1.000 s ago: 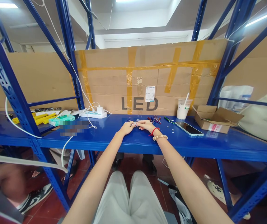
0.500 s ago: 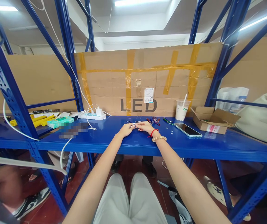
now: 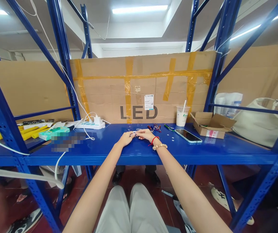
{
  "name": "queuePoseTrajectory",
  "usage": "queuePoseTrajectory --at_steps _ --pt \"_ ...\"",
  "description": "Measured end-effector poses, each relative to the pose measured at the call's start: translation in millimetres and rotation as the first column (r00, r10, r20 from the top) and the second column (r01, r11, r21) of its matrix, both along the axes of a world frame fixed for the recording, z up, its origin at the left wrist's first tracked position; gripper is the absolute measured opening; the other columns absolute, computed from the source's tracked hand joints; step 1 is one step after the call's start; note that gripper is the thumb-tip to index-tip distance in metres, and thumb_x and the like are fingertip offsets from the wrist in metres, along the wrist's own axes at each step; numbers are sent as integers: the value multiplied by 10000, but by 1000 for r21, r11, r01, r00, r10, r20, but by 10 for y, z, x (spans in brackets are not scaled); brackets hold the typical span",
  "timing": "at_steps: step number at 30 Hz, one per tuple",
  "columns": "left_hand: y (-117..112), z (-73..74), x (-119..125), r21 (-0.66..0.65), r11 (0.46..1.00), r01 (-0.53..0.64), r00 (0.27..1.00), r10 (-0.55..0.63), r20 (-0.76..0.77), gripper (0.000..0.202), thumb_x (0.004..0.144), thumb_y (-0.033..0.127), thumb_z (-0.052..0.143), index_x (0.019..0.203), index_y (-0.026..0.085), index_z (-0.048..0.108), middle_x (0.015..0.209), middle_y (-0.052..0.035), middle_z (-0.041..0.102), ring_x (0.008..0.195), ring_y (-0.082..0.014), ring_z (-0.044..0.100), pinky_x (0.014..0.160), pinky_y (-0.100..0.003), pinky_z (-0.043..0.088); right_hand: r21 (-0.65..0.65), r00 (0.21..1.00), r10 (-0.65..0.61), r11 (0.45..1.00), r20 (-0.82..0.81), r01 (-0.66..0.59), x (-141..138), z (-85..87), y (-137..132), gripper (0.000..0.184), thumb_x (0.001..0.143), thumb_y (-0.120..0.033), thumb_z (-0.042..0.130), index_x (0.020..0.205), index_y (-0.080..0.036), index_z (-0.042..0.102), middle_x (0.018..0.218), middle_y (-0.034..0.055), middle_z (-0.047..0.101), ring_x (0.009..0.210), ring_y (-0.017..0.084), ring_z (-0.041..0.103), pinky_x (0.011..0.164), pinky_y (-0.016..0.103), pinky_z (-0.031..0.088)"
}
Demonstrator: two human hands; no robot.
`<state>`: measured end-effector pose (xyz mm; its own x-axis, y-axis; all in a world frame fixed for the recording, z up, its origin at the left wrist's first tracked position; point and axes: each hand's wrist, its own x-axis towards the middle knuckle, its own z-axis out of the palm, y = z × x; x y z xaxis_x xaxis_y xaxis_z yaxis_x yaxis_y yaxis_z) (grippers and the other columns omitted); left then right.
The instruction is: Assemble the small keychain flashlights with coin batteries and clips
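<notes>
My left hand is over the blue shelf top, fingers pinched. Fingertips of my right hand, also pinched, meet it. A tiny pale piece shows between them, too small to name. A red cord and a beaded bracelet circle my right wrist. Just behind the right hand lies a pile of small red and dark shiny pieces. Green small pieces are to its right. Small white dots lie on the surface near the right wrist.
On the right are a phone, a cup with a straw, an opened cardboard box and a pale bag. A power strip, yellow tubes and a teal packet sit left. Blue posts flank a cardboard panel.
The camera view has turned slightly right and up. My hands remain together with their fingertips touching. At the far left, another person's hand has left the view and a leg is blurred.
</notes>
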<state>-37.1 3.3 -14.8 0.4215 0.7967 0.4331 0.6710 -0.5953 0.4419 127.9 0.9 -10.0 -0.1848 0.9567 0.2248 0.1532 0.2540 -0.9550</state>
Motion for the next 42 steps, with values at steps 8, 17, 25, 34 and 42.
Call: queuePoseTrajectory --at_steps 8,17,25,34,42 --pt "-62 44 15 9 1000 21 1000 -21 2 329 874 304 356 977 186 645 1023 -44 672 950 -197 601 867 -295 447 -5 999 -20 1000 31 20 -18 41 -49 216 656 -241 732 821 -102 721 625 42 666 478 47 549 471 131 492" --pt "-34 25 10 8 1000 9 1000 -9 10 325 868 315 365 951 171 645 997 -65 673 922 -204 602 848 -317 457 14 999 -7 1000 41 6 -8 26 -31 166 671 -257 718 744 -108 716 572 21 640 472 43 538 473 125 484" --pt "-43 26 33 -3 1000 25 999 -25 27 304 871 293 366 970 176 629 936 -50 674 902 -189 604 849 -306 455 9 999 -25 1000 33 25 -10 36 -58 199 664 -257 721 814 -126 720 614 24 653 492 52 543 471 138 486" --pt "-202 95 105 34 994 -102 991 98 86 309 902 394 317 985 226 562 887 -64 663 873 -244 618 769 -328 450 147 998 -61 987 10 59 -25 149 -114 287 676 -344 686 851 -119 711 691 43 671 519 67 536 410 144 415" --pt "-236 139 79 103 993 -53 994 43 98 250 930 294 236 986 221 468 816 -14 612 774 -164 591 703 -256 424 258 999 -33 966 -1 32 -42 267 -121 295 653 -367 678 814 -121 709 687 42 672 450 61 501 373 160 370"
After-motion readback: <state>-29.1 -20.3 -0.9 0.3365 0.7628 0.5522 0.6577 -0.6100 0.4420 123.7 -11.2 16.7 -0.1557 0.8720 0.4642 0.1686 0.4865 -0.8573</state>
